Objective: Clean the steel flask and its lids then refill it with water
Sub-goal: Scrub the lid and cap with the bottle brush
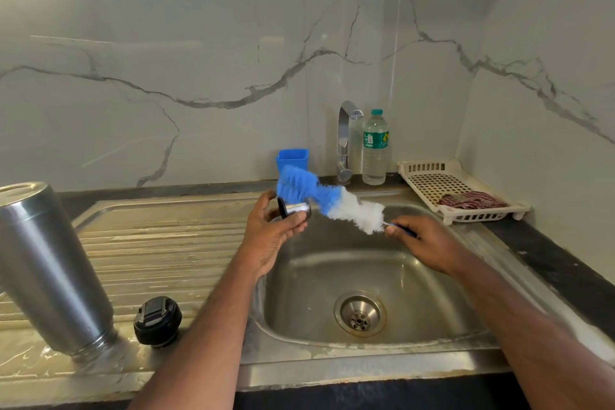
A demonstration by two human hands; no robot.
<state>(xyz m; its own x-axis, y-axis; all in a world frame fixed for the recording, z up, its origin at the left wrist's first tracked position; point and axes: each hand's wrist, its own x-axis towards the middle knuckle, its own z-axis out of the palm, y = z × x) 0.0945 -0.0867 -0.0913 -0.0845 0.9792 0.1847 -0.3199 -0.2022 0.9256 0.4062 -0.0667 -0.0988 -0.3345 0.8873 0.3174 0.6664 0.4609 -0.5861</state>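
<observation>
Left hand [273,236] raised over sink [332,276], fingers [298,217] grasping steel lid [294,210]; right hand [422,243] fingers pinching brush [329,205] handle, bristles against lid.

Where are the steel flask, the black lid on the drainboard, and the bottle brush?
steel flask [50,263]: head view, middle of its steel body; it stands mouth down.
black lid [157,321]: head view, on its top face.
bottle brush [327,205]: head view, where blue bristles meet white.
</observation>
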